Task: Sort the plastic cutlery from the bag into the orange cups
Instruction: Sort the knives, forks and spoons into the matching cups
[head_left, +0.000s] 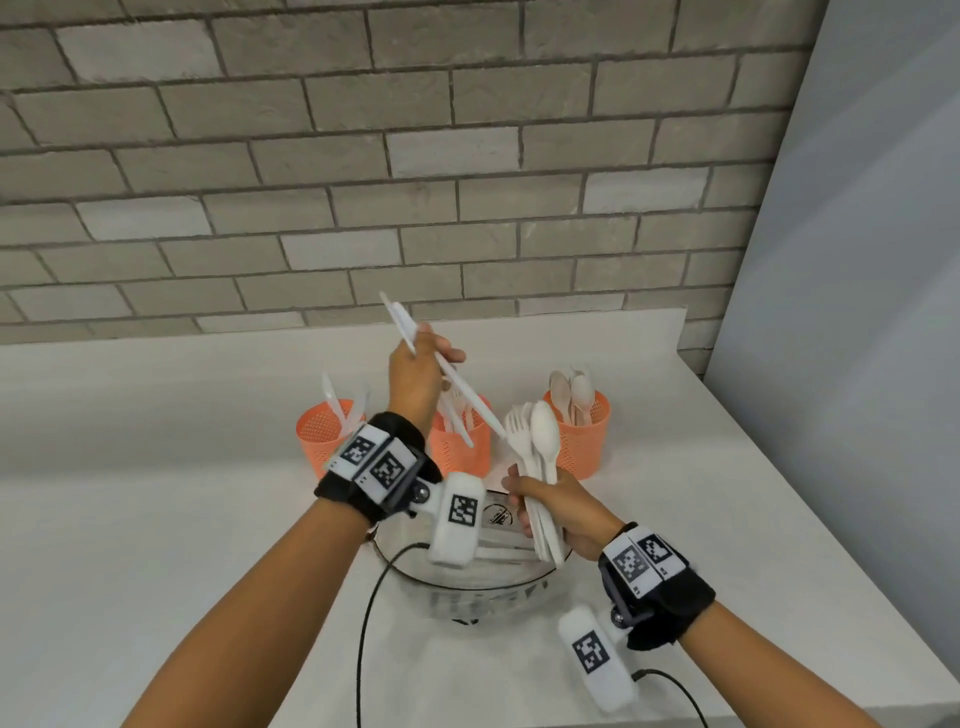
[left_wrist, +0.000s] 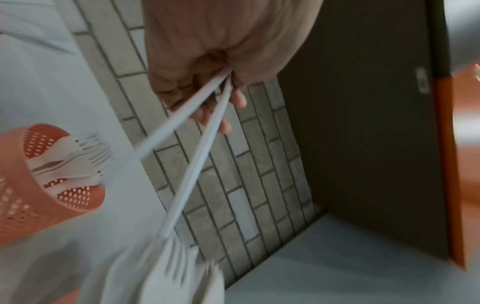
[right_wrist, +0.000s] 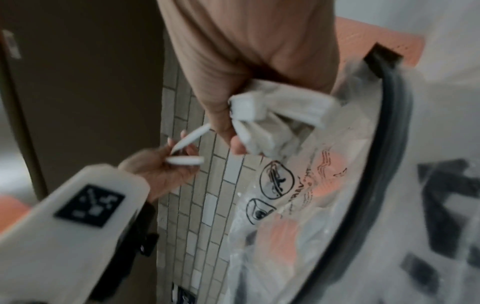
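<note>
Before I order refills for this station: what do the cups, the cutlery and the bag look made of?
Orange cups: apparently matte moulded plastic, walls perforated with small holes. Cutlery bundle in the right hand: off-white, matte, thin and rigid; plastic per the task, though the look leaves it open. Bag: clear glossy plastic film, crinkled, with printed black symbols.

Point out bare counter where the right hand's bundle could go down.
Bare counter lies left of the left orange cup, and right of the right orange cup toward the grey wall. Crowded: the cup row and the clear bag in front.
</note>
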